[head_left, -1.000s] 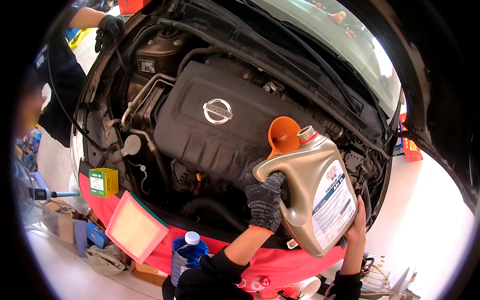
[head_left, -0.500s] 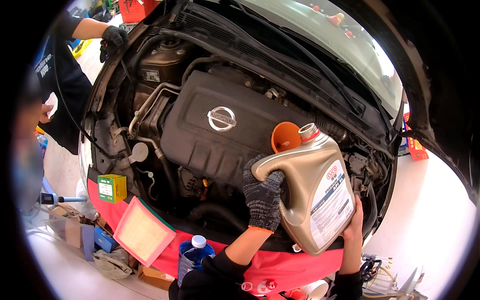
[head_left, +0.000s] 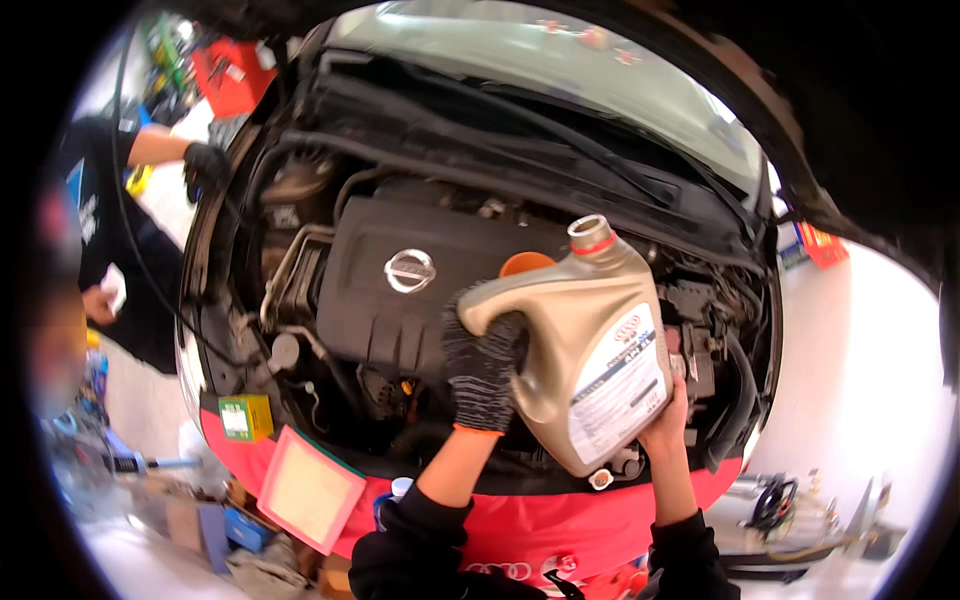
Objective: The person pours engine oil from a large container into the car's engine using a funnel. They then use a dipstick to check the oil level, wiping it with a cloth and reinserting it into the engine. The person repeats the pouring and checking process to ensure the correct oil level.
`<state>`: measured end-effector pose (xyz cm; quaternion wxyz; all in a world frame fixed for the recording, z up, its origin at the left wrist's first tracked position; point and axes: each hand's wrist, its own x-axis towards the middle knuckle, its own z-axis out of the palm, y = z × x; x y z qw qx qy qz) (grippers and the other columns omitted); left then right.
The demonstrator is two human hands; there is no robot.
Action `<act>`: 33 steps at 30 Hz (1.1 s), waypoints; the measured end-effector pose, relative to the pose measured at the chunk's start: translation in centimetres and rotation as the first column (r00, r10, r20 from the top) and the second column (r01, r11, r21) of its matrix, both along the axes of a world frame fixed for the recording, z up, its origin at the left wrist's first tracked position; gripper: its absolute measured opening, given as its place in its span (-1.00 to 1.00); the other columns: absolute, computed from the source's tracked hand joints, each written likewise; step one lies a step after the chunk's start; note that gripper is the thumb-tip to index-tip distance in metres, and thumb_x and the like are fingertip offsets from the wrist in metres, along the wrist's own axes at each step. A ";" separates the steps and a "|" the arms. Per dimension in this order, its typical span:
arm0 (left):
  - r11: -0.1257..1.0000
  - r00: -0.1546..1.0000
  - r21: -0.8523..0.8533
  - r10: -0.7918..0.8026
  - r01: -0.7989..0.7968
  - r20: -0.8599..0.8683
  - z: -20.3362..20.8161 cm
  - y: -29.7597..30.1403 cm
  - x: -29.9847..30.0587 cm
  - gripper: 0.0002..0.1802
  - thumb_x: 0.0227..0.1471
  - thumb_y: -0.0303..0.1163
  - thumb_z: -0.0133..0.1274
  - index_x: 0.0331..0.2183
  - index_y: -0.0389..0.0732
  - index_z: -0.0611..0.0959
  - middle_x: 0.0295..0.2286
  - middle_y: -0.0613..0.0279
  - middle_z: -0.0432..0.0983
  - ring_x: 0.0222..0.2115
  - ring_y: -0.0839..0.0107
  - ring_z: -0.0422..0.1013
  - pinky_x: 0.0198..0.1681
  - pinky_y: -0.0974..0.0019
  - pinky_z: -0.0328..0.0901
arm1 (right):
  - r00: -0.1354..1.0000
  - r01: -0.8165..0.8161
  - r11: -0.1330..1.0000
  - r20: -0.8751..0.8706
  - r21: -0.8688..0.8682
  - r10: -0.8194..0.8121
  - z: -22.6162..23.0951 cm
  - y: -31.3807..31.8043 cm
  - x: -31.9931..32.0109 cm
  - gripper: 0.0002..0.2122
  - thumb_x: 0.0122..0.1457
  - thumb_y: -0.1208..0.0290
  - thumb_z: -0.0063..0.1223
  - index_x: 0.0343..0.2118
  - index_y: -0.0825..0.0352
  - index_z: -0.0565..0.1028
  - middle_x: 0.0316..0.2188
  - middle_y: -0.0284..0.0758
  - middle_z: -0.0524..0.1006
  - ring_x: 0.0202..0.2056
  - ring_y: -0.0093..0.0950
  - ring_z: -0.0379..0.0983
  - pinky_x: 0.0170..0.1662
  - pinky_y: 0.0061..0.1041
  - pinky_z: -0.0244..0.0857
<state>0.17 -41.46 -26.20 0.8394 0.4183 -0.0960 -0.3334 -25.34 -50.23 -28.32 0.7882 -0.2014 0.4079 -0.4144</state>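
Observation:
I hold a gold-brown plastic oil jug (head_left: 600,330) over the front of the engine bay. Its uncapped neck points up and away, with a red ring below the mouth. My left hand (head_left: 480,368), in a dark grey knit glove with an orange cuff, is wrapped round the jug's handle. Bare, my right hand (head_left: 663,415) grips the jug's lower right side, its fingers partly hidden behind it. Just beyond the handle an orange funnel (head_left: 526,264) shows at the engine cover (head_left: 460,235), mostly hidden by jug and glove.
On the red fender cover (head_left: 530,520) lie a yellow-green box (head_left: 246,417) and an air filter (head_left: 311,490). A blue bottle's white cap (head_left: 401,486) shows beside my left sleeve. Another person's gloved hand (head_left: 206,170) is at the car's left edge. The raised hood (head_left: 860,110) hangs overhead.
My hands have carried the jug farther over the engine, so it hides more of the funnel. My left sleeve covers more of the blue bottle. The whole view has shifted.

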 end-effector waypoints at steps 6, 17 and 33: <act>0.999 0.874 -0.048 0.015 0.010 0.486 7.9 0.4 2.3 -0.80 0.00 -0.52 0.12 -0.27 -0.34 0.54 -0.42 0.20 0.52 -0.46 0.48 0.44 -0.38 0.42 0.37 | 0.881 0.220 0.976 0.431 -0.009 -0.194 1.7 4.3 0.8 -0.62 0.22 0.19 -0.25 0.03 0.26 0.36 0.00 -0.33 0.44 0.05 -0.36 0.31 0.16 -0.33 0.10; 0.951 0.315 0.157 -0.068 -0.265 0.947 21.4 6.2 13.9 -0.70 0.13 -0.52 -0.09 -0.07 -0.35 0.43 -0.21 0.09 0.47 -0.26 0.35 0.42 -0.16 0.30 0.36 | 0.750 0.044 0.977 0.653 -0.209 0.106 8.1 18.0 2.3 -0.38 0.15 0.42 -0.17 0.30 0.15 -0.03 0.33 -0.33 -0.09 0.31 -0.38 -0.14 0.27 -0.21 -0.18; 0.947 0.523 0.057 0.124 -0.315 0.844 33.6 22.5 17.5 -0.69 0.09 -0.50 -0.07 -0.09 -0.32 0.47 -0.20 0.09 0.49 -0.23 0.28 0.44 -0.11 0.24 0.36 | 0.979 -0.198 0.972 0.083 0.129 0.188 -9.8 33.0 -18.4 -0.69 0.21 0.47 -0.18 0.02 0.36 0.30 -0.16 -0.14 0.52 -0.18 -0.29 0.52 -0.13 -0.35 0.41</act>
